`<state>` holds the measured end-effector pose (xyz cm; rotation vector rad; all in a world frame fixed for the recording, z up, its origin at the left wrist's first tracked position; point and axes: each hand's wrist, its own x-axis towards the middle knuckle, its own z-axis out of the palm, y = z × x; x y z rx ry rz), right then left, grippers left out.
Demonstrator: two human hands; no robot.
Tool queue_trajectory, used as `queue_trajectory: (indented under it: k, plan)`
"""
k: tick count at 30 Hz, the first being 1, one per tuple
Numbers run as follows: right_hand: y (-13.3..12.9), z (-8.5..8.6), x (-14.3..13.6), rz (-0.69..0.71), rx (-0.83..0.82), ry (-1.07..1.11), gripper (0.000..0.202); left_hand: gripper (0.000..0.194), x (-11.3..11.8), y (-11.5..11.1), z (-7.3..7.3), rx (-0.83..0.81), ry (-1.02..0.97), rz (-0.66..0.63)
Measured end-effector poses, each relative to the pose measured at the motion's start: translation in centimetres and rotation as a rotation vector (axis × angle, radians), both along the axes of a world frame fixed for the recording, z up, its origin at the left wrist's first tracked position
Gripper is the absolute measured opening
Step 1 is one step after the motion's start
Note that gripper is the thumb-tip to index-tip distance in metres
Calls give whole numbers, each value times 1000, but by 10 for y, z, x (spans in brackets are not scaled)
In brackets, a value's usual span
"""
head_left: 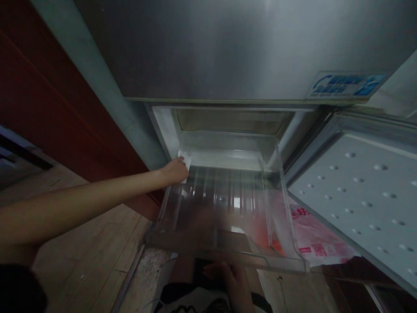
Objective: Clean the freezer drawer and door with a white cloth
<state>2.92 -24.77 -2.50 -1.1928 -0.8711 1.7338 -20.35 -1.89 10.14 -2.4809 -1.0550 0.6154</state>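
Observation:
My left hand (177,170) reaches in from the left and is closed on a white cloth or tissue (185,165). It presses this against the left wall of a clear plastic drawer (224,191), which is pulled out of a fridge compartment (228,119). The drawer has a ribbed bottom, and no items lie in it. Below the drawer's front edge, my right hand (233,278) rests low over my lap, thumb and fingers apart; it is dim, and I see nothing held in it.
A fridge door (361,195) with a studded inner panel stands open at the right. Beneath it lies a pink-and-white plastic bag (321,234). The closed upper door (211,52) is overhead. A red-brown wooden panel (58,100) rises at the left above the tiled floor (87,252).

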Motion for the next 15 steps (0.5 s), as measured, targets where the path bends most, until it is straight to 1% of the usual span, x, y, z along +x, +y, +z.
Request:
queue_trajectory:
  k: [2, 4, 7, 9, 11, 13, 15]
  plan:
    - [0, 1, 0, 0, -8, -13, 57, 16, 3, 27, 10, 70, -3, 36]
    - [0, 1, 1, 1, -10, -34, 58, 18, 8, 47, 16, 123, -2, 75]
    - [0, 0, 1, -8, -5, -60, 58, 20, 15, 61, 20, 156, -2, 123]
    - [0, -1, 2, -7, -17, -40, 59, 19, 17, 59, 19, 151, -1, 139]
    - [0, -2, 3, -10, -33, -17, 58, 17, 16, 50, 18, 129, 0, 141]
    - [0, 0, 4, -30, -35, -12, 55, 17, 14, 33, 15, 90, -2, 130]
    - [0, 2, 4, -39, -27, -19, 52, 16, 12, 10, 9, 33, -1, 111]
